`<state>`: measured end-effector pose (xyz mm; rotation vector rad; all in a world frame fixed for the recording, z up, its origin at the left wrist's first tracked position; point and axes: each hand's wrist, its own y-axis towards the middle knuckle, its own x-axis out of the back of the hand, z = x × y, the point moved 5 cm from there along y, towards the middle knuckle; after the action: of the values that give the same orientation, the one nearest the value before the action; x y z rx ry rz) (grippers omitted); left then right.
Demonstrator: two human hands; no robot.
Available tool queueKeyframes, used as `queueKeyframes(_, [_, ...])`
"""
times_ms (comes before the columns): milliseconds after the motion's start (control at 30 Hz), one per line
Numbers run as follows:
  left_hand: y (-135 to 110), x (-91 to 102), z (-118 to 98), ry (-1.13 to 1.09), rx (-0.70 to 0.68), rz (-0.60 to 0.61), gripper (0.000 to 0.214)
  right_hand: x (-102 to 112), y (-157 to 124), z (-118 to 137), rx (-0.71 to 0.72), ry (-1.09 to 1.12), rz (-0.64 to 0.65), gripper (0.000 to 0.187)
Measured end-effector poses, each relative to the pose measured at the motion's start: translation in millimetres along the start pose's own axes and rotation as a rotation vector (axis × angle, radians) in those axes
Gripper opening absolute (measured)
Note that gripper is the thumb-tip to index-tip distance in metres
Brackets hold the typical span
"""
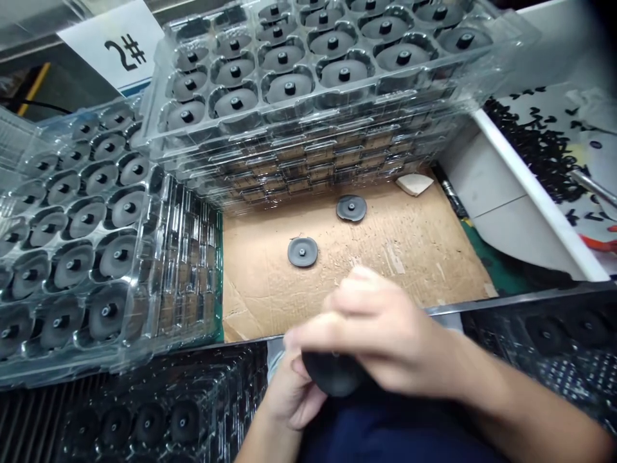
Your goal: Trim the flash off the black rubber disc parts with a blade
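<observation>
My left hand [292, 392] and my right hand [376, 331] meet low in the view, with a dark round rubber disc [332, 373] between them. The left hand cups it from below, and the right fingers press over its top, hiding most of it. Two grey round discs with central stems [303, 251] [351, 208] lie apart on a brown cardboard sheet [409, 257] just beyond my hands. Clear plastic trays [328, 64] stacked high at the back hold rows of similar discs, and another clear tray [81, 218] stands at the left.
Dark-looking filled trays [164, 418] lie along the near edge, with more [554, 341] at the right. A white-edged bin [535, 141] of small black parts sits at the upper right, beside an orange-handled tool [600, 242]. A "2#" sign [116, 45] stands at the back left.
</observation>
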<state>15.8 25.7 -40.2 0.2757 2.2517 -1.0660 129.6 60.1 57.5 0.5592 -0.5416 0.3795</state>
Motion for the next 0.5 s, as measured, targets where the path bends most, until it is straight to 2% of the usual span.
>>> queueKeyframes(67, [-2,-5.0,-2,-0.063,0.022,0.077,0.05,10,-8,-20,-0.171,-0.073,-0.135,0.027])
queueKeyframes(133, [-4,-8.8,-5,-0.132,0.039,0.143,0.057,10,-25,-41,-0.354,-0.101,-0.227,0.025])
queueKeyframes(200, [-5,-9.2,-8,-0.161,0.04,0.164,0.056,-5,-46,-60,-0.451,-0.063,-0.196,0.026])
queueKeyframes(300, [-3,-8.0,-11,-0.183,0.026,0.17,0.051,-37,-72,-79,-0.452,-0.034,-0.066,0.024])
queueKeyframes(367, [-3,-8.7,-11,-0.185,0.035,0.173,0.05,-44,-80,-84,-0.459,-0.036,-0.044,0.021])
queueKeyframes(400, [-3,-9.8,-11,-0.179,0.043,0.181,0.05,-41,-81,-84,-0.478,-0.039,-0.058,0.021])
queueKeyframes(500, [-4,-14.5,-10,-0.143,0.022,0.223,0.053,-12,-65,-61,-0.535,-0.063,-0.186,0.026])
